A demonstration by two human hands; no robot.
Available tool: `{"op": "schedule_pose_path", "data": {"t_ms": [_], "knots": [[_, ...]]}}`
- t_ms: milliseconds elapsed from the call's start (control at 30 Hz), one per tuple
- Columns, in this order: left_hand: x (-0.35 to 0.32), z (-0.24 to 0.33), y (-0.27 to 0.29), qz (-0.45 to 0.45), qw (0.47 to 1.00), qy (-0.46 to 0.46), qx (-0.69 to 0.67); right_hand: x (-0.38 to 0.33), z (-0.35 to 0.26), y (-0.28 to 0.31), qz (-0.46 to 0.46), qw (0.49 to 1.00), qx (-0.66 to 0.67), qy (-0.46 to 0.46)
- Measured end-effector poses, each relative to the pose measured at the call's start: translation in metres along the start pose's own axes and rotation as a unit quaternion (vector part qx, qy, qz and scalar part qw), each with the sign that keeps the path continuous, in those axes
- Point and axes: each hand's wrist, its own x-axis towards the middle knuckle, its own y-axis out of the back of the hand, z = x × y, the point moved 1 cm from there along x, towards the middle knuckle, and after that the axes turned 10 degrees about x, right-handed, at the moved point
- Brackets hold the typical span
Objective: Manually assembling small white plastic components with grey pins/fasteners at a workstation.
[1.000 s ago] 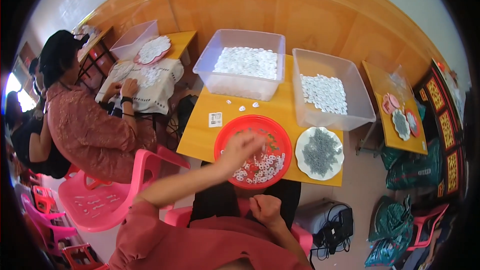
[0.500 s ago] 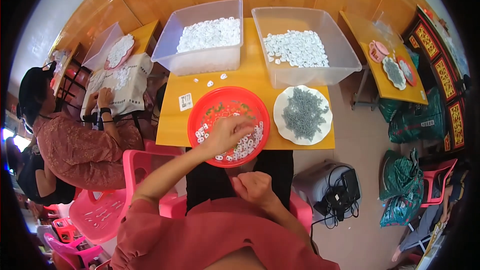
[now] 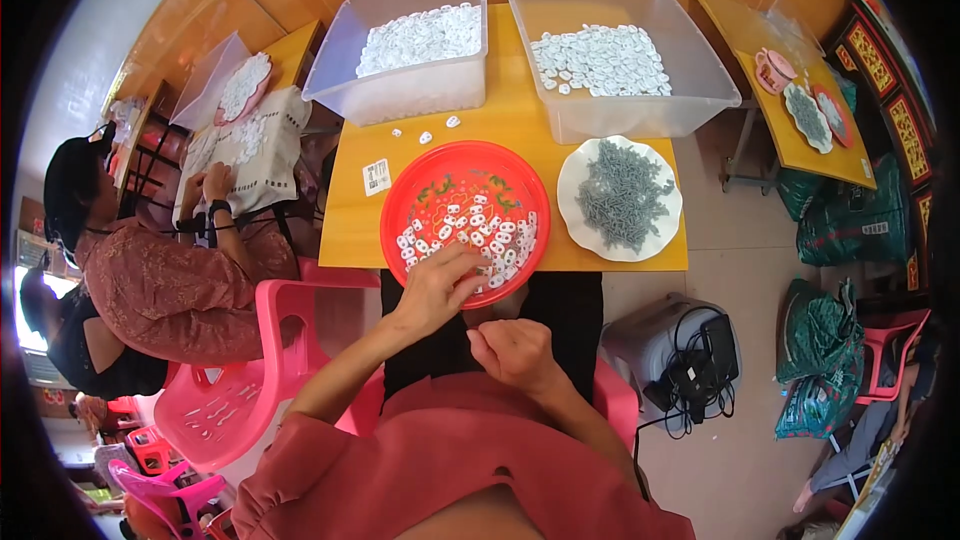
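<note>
A red plastic basin (image 3: 400, 202) stands at the near edge of the yellow table, holding many small white plastic pieces (image 3: 479, 237) with two dark-looking holes each. My left hand (image 3: 442, 285) reaches over its near rim, fingers bent together down at the pieces; what is between the fingertips is hidden. Just below the basin, above my lap, my right hand (image 3: 517, 351) is closed in a loose fist, and its contents do not show. To the basin's right, a white scalloped plate (image 3: 573, 224) bears a heap of grey screws or plugs (image 3: 626, 195).
Two clear plastic bins (image 3: 400, 100) (image 3: 640, 118) of white pieces stand at the back. Loose white pieces (image 3: 425, 137) and a white label (image 3: 376, 177) lie before them. A person (image 3: 180, 280) works at the left. A black cable bundle (image 3: 690, 370) sits on a grey container at the right.
My left hand has come back toward the near side of the basin and lower onto the pieces. My right hand stays closed near my lap. The whole view has shifted slightly.
</note>
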Motion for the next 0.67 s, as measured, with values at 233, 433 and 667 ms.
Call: {"op": "schedule_pose_path", "data": {"t_ms": [233, 433, 667], "knots": [[-0.036, 0.013, -0.006, 0.011, 0.994, -0.073, 0.085, -0.009, -0.012, -0.003, 0.012, 1.0, -0.011, 0.016], [-0.039, 0.026, -0.01, 0.022, 0.993, -0.05, 0.104, -0.021, -0.02, 0.004, 0.006, 1.0, -0.001, 0.029], [-0.015, 0.026, 0.0, -0.02, 0.995, -0.004, 0.1, -0.024, -0.022, 0.01, 0.002, 1.0, 0.007, 0.02]]}}
